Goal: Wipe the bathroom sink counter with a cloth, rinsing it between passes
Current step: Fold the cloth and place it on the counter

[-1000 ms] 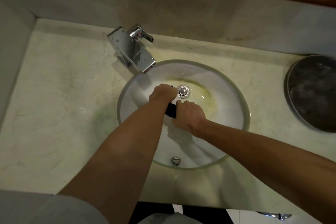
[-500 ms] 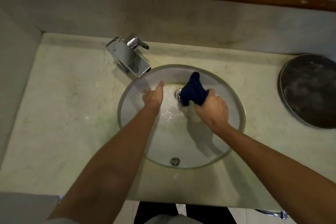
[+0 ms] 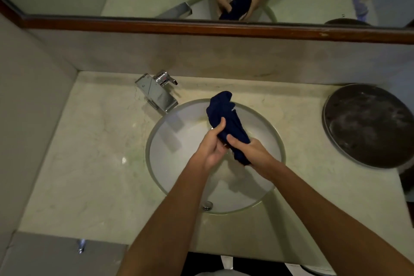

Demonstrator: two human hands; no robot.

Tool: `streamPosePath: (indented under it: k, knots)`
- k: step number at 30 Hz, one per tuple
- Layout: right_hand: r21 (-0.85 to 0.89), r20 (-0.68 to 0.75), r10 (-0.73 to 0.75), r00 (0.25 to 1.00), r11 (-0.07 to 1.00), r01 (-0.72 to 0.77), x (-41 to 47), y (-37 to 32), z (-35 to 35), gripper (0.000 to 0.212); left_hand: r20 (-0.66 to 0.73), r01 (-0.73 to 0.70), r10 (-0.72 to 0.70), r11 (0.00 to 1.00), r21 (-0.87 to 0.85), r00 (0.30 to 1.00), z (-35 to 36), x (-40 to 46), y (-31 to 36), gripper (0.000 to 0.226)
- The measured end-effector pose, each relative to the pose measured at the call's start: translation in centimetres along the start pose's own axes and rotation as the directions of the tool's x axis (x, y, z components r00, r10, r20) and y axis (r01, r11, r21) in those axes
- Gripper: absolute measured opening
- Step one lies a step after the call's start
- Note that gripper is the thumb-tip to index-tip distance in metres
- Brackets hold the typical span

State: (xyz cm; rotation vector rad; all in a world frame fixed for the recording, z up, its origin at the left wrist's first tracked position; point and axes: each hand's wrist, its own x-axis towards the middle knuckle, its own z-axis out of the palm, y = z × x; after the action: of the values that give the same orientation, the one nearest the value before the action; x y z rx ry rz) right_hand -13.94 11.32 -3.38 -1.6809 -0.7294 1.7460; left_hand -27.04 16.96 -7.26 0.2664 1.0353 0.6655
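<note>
A dark blue cloth (image 3: 226, 114) is bunched into a long roll above the round white sink (image 3: 174, 159). My left hand (image 3: 209, 145) grips its middle from the left, thumb over the fabric. My right hand (image 3: 251, 152) grips its lower end from the right. The cloth's upper end sticks up past the sink's far rim. The pale marble counter (image 3: 94, 152) surrounds the bowl. A chrome faucet (image 3: 158, 93) stands at the sink's back left; no water stream is visible.
A dark round tray (image 3: 367, 125) lies on the counter at the right. A mirror with a wooden frame (image 3: 201, 27) runs along the back wall and reflects both hands and the cloth. A wall closes the left side.
The left hand, open over the bowl half a second ago, has come back onto the cloth. Both hands have lifted it higher, and the view has tilted up to show the mirror.
</note>
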Motion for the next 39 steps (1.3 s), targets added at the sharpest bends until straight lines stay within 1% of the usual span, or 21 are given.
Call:
streamPosePath:
  k: [2, 3, 4, 5, 7, 8, 9, 10, 12, 14, 17, 19, 22, 25, 27, 30, 32, 33, 36, 37, 39]
  knots:
    - [0.098, 0.124, 0.041, 0.991, 0.994, -0.053, -0.4, 0.3, -1.2, 0.063, 0.062, -0.007, 0.005, 1.000, 0.025, 0.998, 0.0, -0.9, 0.1, 0.053]
    - [0.113, 0.172, 0.045, 0.984, 0.992, -0.065, -0.5, 0.4, -1.6, 0.064, 0.050, -0.022, 0.018, 0.996, 0.086, 0.999, 0.2, -1.4, 0.2, 0.052]
    - [0.121, 0.200, 0.046, 0.979, 0.990, -0.071, -0.6, 0.3, -1.9, 0.061, 0.015, -0.043, 0.041, 0.984, 0.172, 0.999, 0.4, -1.8, 0.3, 0.052]
    - [0.110, 0.195, 0.040, 0.980, 0.992, -0.062, -0.7, 0.4, -2.1, 0.056, -0.041, -0.063, 0.077, 0.959, 0.277, 0.996, 0.6, -2.0, 0.3, 0.052]
    - [0.028, 0.128, -0.005, 0.992, 1.000, 0.001, -1.0, 0.5, -2.1, 0.049, -0.133, -0.112, 0.187, 0.892, 0.437, 0.973, 1.0, -2.5, 0.2, 0.050]
    - [0.008, 0.093, -0.038, 0.995, 0.999, 0.038, -1.1, 0.6, -2.2, 0.046, -0.146, -0.127, 0.221, 0.870, 0.476, 0.964, 1.1, -2.7, 0.2, 0.047]
    - [0.023, 0.071, -0.060, 0.996, 0.998, 0.059, -1.2, 0.9, -2.3, 0.043, -0.135, -0.131, 0.223, 0.863, 0.488, 0.965, 1.0, -3.0, 0.2, 0.045]
    - [0.077, 0.065, -0.064, 0.996, 0.995, 0.059, -1.3, 1.0, -2.5, 0.041, -0.105, -0.126, 0.197, 0.875, 0.468, 0.975, 1.0, -3.4, 0.4, 0.044]
    - [0.202, 0.101, -0.060, 0.993, 0.979, 0.038, -1.9, 0.9, -3.0, 0.040, -0.036, -0.090, 0.111, 0.927, 0.365, 0.993, 0.8, -4.4, 0.8, 0.045]
    - [0.255, 0.151, -0.067, 0.986, 0.966, 0.026, -2.2, 0.6, -3.3, 0.044, 0.023, -0.075, 0.071, 0.968, 0.240, 0.997, 0.8, -4.9, 1.0, 0.051]
    - [0.302, 0.221, -0.087, 0.971, 0.953, 0.016, -2.7, 0.1, -3.1, 0.042, 0.037, -0.077, 0.074, 0.992, 0.096, 0.997, 1.2, -5.1, 0.2, 0.062]
    - [0.341, 0.240, -0.104, 0.965, 0.940, 0.017, -3.2, -0.2, -3.1, 0.037, 0.037, -0.081, 0.081, 0.997, 0.003, 0.996, 1.6, -5.1, -0.5, 0.062]
    - [0.322, 0.240, -0.162, 0.957, 0.944, 0.079, -4.1, -0.3, -3.8, 0.035, 0.033, -0.098, 0.103, 0.989, -0.110, 0.994, 2.0, -5.3, -1.0, 0.058]
    - [0.203, 0.157, -0.246, 0.957, 0.956, 0.213, -4.7, -0.1, -4.0, 0.033, -0.023, -0.100, 0.097, 0.961, -0.256, 0.995, 2.5, -5.5, -1.3, 0.049]
    - [0.225, 0.112, -0.283, 0.953, 0.941, 0.253, -5.0, 0.0, -3.8, 0.032, -0.082, -0.117, 0.094, 0.934, -0.339, 0.992, 2.9, -5.5, -1.5, 0.039]
    - [0.343, 0.079, -0.262, 0.962, 0.913, 0.220, -5.5, -0.1, -3.3, 0.030, -0.098, -0.191, 0.164, 0.873, -0.450, 0.982, 3.8, -6.2, -1.7, 0.039]
    - [0.355, 0.084, -0.241, 0.967, 0.914, 0.197, -5.9, -0.3, -2.7, 0.028, -0.104, -0.195, 0.164, 0.820, -0.538, 0.981, 4.3, -6.3, -1.9, 0.039]
    - [0.342, 0.064, -0.237, 0.969, 0.918, 0.202, -6.0, -0.4, -2.4, 0.025, -0.102, -0.197, 0.169, 0.797, -0.571, 0.980, 4.4, -6.4, -1.9, 0.040]
    - [0.282, -0.087, -0.248, 0.965, 0.923, 0.262, -6.1, -0.9, -1.7, 0.011, -0.118, -0.239, 0.210, 0.774, -0.587, 0.971, 4.5, -6.5, -2.0, 0.044]
    - [0.253, -0.138, -0.262, 0.955, 0.923, 0.290, -6.1, -1.0, -1.5, 0.011, -0.108, -0.240, 0.218, 0.782, -0.575, 0.970, 4.4, -6.6, -2.1, 0.046]
    - [0.171, -0.214, -0.302, 0.929, 0.925, 0.340, -5.7, -1.1, -1.5, 0.013, -0.096, -0.204, 0.182, 0.802, -0.561, 0.979, 4.1, -6.8, -2.1, 0.049]
